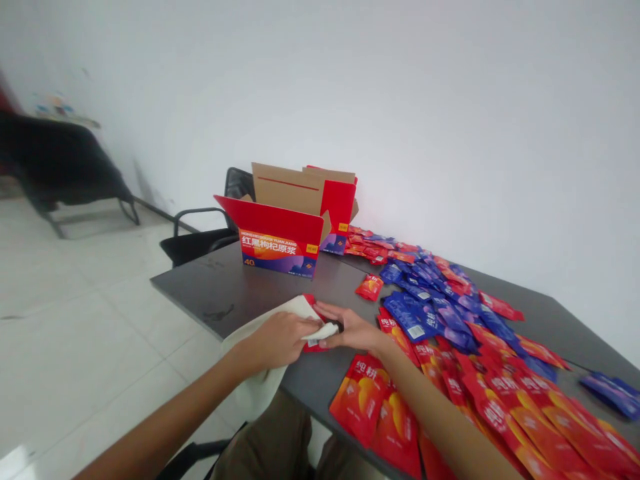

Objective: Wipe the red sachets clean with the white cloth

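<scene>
The left grip (pixel 277 340) is clenched around a cream cloth (pixel 257 380) wrapping a red sachet (pixel 311 345) just above the grey counter (pixel 220 287); the right grip (pixel 350 328) lies against the sachet, its hold unclear; loose red and blue sachets (pixel 410 317) spread beside them, an open printed carton (pixel 273 243) beyond.

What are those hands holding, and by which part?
The left hand grips a cream cloth by a bunched fold, pressed around a red sachet. The right hand reaches the sachet too, but the cloth and fingers hide exactly where it holds.
</scene>
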Available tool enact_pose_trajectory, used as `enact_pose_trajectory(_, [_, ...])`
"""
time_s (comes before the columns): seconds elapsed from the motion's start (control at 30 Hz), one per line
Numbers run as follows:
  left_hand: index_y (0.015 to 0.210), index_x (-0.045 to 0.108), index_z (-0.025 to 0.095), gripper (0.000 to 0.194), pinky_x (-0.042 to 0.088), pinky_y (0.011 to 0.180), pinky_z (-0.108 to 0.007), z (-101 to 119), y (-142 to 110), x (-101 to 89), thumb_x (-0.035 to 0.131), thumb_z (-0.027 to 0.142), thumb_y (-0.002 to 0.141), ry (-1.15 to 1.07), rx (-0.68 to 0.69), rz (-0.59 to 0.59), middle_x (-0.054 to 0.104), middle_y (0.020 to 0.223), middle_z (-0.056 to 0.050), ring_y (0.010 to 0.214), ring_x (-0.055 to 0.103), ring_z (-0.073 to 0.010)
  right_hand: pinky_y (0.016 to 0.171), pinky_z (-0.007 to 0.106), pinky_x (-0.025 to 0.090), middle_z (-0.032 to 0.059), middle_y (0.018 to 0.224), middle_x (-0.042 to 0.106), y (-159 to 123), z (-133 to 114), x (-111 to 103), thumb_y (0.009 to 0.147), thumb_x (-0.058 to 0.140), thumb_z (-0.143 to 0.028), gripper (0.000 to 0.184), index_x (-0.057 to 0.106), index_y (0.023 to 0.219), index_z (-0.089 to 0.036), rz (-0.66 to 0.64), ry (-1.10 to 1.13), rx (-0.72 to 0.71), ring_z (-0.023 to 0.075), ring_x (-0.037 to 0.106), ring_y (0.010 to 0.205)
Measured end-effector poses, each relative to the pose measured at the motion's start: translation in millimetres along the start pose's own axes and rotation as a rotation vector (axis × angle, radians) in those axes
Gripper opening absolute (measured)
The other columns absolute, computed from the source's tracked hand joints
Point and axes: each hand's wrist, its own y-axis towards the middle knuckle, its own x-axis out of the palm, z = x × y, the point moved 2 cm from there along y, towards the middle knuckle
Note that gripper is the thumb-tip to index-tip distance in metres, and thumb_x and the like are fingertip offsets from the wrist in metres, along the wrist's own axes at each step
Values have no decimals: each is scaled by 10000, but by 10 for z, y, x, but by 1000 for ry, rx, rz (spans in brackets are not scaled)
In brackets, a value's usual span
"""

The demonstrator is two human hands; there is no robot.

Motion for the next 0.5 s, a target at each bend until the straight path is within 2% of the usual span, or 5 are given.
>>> enact_pose_trajectory(0.07, [1236,584,202,432,458,952,-317,-2,-17,30,453,81,842,-6,1,-3,673,1182,-73,1061,635,-211,1121,444,332,102,1501,384,23,22,-23,547,850,-287,982,400,1417,-217,1,-41,8,286,388,1369])
enact_pose_trajectory(0.23, [1260,580,180,446,455,982,-321,-50,-48,109,447,69,849,-5,-60,60,637,1258,-82,1111,618,-210,1126,474,280,108,1429,460,28,65,-51,570,848,-362,941,429,1404,-243,40,-364,-77,301,424,1309])
enact_pose_trajectory(0.37, [1266,567,159,447,441,1015,-349,-142,53,110,460,67,842,60,-140,85,616,1288,-94,1185,574,-217,1123,482,255,108,1376,461,-9,74,-29,629,812,-414,911,390,1424,-275,60,-432,-65,294,416,1290])
enact_pose_trajectory(0.5, [1222,583,148,376,438,1021,-366,-51,103,169,487,113,861,108,-120,48,618,1276,-122,1204,559,-229,1093,486,284,105,1304,494,-18,76,-19,631,812,-398,965,324,1455,-279,71,-455,-35,293,443,1237])
